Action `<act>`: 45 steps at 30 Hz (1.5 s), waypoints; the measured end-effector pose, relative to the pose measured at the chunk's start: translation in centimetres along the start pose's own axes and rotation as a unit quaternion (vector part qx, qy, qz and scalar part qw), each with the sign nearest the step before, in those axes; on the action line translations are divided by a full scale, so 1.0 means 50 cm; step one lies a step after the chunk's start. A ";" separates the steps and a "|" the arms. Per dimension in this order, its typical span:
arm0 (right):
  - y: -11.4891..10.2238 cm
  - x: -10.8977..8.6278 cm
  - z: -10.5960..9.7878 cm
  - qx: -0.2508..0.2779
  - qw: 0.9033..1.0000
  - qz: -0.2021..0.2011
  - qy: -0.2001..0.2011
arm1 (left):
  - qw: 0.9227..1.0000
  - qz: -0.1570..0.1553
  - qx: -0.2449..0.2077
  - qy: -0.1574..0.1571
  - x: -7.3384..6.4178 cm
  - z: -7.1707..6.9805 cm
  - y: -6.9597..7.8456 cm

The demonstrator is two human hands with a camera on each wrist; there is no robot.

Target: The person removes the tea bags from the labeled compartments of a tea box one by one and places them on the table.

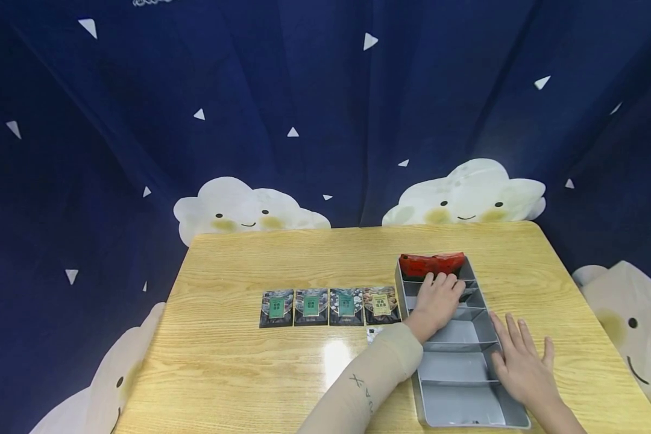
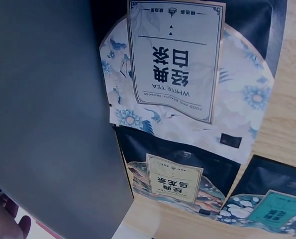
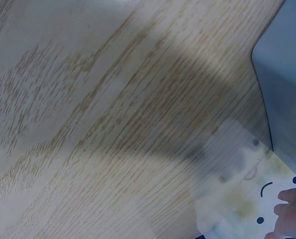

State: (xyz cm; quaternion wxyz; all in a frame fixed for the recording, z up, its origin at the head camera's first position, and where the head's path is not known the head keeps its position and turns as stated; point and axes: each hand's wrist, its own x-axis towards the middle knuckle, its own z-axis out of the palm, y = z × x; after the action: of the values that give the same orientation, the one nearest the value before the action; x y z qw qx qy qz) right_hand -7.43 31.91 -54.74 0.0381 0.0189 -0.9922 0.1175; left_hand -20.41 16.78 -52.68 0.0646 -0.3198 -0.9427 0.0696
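Observation:
A grey divided box point(image 1: 461, 366) lies lengthwise on the table. My left hand point(image 1: 436, 300) reaches over its second compartment from the far end, fingertips near the divider below the red packets point(image 1: 431, 265). Those packets stand in the farthest compartment. Something dark shows beside the left fingers; its kind is unclear. My right hand point(image 1: 525, 364) lies with spread fingers against the box's right side. Left of the box are flat tea sachets: an oolong sachet point(image 1: 381, 305), a white tea sachet point(image 2: 182, 79) partly under the left sleeve in the head view, and several with green labels point(image 1: 311, 307).
The wooden table point(image 1: 211, 367) extends left of the box and a little to its right. Nearer compartments of the box show bare floors. Behind the table hangs a dark blue curtain point(image 1: 304, 78) with printed clouds.

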 end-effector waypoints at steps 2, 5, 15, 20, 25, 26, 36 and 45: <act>0.000 0.000 0.001 0.001 1.000 0.001 0.000 | 1.000 -0.001 0.007 0.001 -0.002 0.000 0.002; 0.001 -0.001 0.002 0.001 1.000 0.000 0.000 | 1.000 -0.006 0.008 -0.001 -0.006 -0.001 0.004; 0.001 -0.001 0.002 -0.001 1.000 0.000 -0.002 | 1.000 -0.011 0.000 0.014 -0.010 -0.007 0.008; -0.001 -0.002 -0.001 0.002 1.000 0.003 -0.003 | 0.999 -0.017 -0.010 0.041 -0.010 -0.019 0.004; 0.000 -0.002 0.001 -0.001 1.000 0.006 -0.005 | 0.996 -0.029 -0.015 0.088 -0.016 -0.039 -0.009; 0.000 -0.002 0.001 -0.001 1.000 0.006 -0.005 | 0.994 -0.034 -0.017 0.099 -0.018 -0.043 -0.013; 0.001 -0.002 0.001 0.003 1.000 0.000 0.000 | 0.978 -0.060 -0.044 0.197 -0.049 -0.072 -0.077; 0.000 -0.002 0.002 0.002 1.000 0.004 -0.005 | 0.961 -0.077 -0.080 0.253 -0.095 -0.100 -0.154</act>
State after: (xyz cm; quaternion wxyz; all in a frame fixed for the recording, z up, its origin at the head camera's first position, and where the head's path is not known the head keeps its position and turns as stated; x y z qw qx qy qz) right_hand -7.35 31.91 -54.83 0.0328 0.0160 -0.9921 0.1198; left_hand -20.40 8.29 -46.80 0.2808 -0.2580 -0.9196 -0.0942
